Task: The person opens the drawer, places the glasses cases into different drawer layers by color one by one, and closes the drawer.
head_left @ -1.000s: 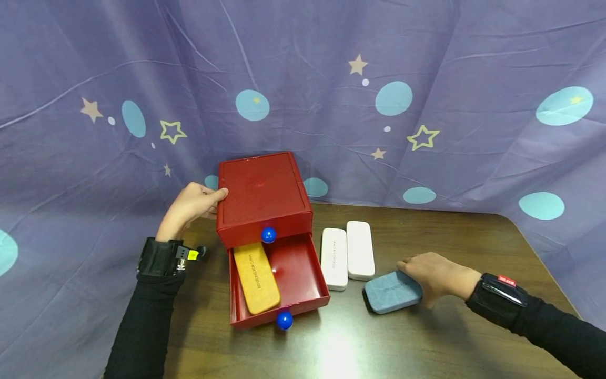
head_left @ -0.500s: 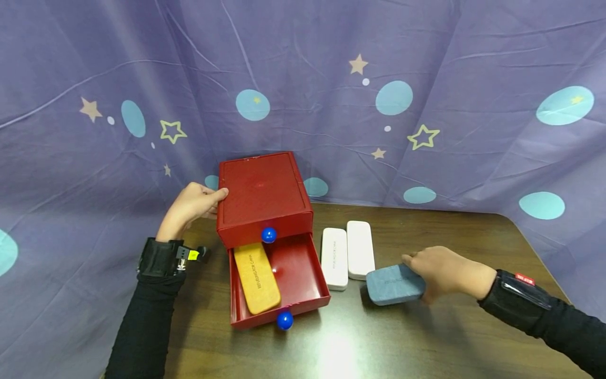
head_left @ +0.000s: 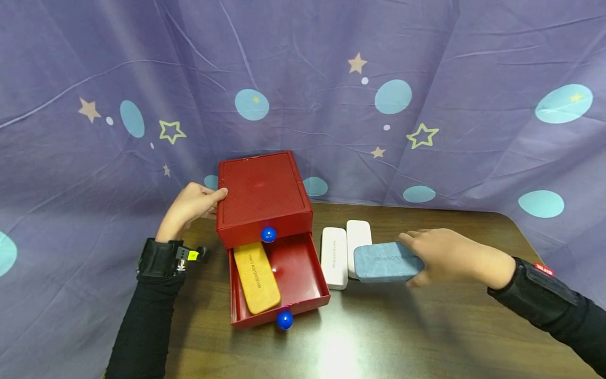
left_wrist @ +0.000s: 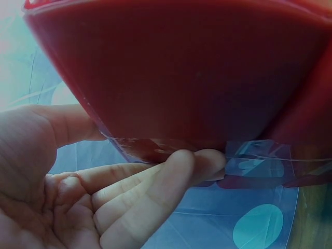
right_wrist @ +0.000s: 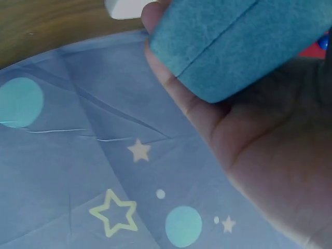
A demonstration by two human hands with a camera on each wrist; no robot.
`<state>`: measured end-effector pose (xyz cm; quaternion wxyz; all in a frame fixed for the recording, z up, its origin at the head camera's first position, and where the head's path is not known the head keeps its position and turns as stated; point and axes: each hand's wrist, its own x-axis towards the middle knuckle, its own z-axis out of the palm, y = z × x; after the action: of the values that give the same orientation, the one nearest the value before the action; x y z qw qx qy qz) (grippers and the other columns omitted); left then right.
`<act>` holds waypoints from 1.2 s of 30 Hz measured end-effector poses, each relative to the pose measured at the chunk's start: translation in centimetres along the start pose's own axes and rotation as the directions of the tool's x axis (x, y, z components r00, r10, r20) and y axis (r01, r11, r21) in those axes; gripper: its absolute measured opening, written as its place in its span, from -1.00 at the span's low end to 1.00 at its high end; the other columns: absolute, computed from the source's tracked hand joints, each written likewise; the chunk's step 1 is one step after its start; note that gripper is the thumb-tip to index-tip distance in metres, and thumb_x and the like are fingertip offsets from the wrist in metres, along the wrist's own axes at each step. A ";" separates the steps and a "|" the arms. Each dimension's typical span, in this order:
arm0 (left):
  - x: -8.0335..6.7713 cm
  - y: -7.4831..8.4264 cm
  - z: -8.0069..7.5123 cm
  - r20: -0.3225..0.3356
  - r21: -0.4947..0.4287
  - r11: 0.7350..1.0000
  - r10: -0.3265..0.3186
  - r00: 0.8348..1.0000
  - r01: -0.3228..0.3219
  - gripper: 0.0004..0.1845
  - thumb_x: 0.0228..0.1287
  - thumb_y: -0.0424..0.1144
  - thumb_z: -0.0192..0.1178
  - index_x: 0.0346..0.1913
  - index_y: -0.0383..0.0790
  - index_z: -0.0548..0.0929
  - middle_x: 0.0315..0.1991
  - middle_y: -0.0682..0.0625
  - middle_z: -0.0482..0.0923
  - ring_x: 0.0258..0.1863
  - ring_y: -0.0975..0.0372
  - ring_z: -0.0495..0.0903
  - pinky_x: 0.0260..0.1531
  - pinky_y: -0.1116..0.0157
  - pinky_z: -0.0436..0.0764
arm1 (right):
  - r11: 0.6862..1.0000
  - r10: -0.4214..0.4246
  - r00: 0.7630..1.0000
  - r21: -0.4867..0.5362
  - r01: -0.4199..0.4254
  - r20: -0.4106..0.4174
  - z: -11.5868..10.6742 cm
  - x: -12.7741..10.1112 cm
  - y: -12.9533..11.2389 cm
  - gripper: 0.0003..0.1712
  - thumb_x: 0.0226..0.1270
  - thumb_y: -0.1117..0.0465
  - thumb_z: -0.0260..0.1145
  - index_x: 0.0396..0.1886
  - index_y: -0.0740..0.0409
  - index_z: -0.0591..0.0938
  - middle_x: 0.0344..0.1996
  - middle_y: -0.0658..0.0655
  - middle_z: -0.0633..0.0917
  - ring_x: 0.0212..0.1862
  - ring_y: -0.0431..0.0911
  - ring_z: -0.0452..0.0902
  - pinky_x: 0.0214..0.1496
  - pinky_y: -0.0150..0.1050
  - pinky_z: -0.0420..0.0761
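My right hand (head_left: 447,258) grips one end of a blue glasses case (head_left: 385,261), raised over the table beside two white glasses cases. In the right wrist view the case's seam (right_wrist: 218,39) runs along its side, with fingers wrapped under it. My left hand (head_left: 191,202) holds the left side of a red drawer box (head_left: 260,184), thumb at the top edge. The left wrist view has its fingers (left_wrist: 145,207) bent against the box's wall. The lower drawer (head_left: 300,263) is pulled out, and a yellow glasses case (head_left: 258,279) lies along its left side.
One white glasses case (head_left: 334,258) lies close to the drawer's right side; the other white glasses case (head_left: 358,234) is partly covered by the blue one. Blue ball knobs (head_left: 284,320) stick out in front. A patterned curtain (head_left: 331,105) hangs behind the wooden table (head_left: 473,326).
The blue glasses case has been lifted off the table by my right hand and carried up and slightly left, over the farther white case. My left hand and the drawer box stay put.
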<state>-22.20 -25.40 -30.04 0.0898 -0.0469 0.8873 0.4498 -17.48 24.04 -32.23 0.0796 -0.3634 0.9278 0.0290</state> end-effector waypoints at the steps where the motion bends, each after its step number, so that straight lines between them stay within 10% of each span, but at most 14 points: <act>1: 0.0 0.0 0.0 0.002 -0.002 1.000 0.000 1.000 0.000 -0.43 0.51 0.01 0.12 0.08 -0.56 0.66 0.01 -0.30 0.71 -0.37 0.35 0.74 -0.22 0.27 0.81 | 1.000 -0.006 1.000 0.010 0.006 -0.017 -0.3 0.0 -0.1 -0.03 -0.20 -0.34 0.62 0.08 0.22 0.56 -0.12 0.11 0.72 -0.22 -0.11 0.63 -0.22 -0.09 0.67; 18: 0.1 0.0 -0.1 0.011 -0.014 1.000 -0.001 1.000 0.001 -0.46 0.52 -0.02 0.11 0.07 -0.56 0.67 -0.01 -0.31 0.72 -0.34 0.31 0.77 -0.17 0.23 0.81 | 0.938 -0.121 0.989 0.316 0.143 -0.087 -2.7 2.6 -3.8 -0.08 0.05 -0.37 0.51 0.25 0.11 0.51 -0.18 -0.15 0.64 -0.24 -0.33 0.50 -0.23 -0.37 0.54; 36: 0.0 0.0 -0.1 0.008 -0.020 1.000 0.007 1.000 -0.007 -0.46 0.51 -0.03 0.13 0.07 -0.57 0.66 -0.05 -0.26 0.72 -0.38 0.33 0.74 -0.20 0.25 0.81 | 0.887 0.025 0.994 0.457 -0.072 0.109 -3.5 6.2 -9.0 -0.30 -0.05 -0.36 0.53 -0.06 -0.02 0.60 -0.41 -0.11 0.61 -0.36 -0.21 0.51 -0.30 -0.30 0.53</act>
<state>-22.25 -25.44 -30.00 0.0913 -0.0427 0.8827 0.4590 -16.30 12.86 -29.75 0.2091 -0.3090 0.9119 -0.1712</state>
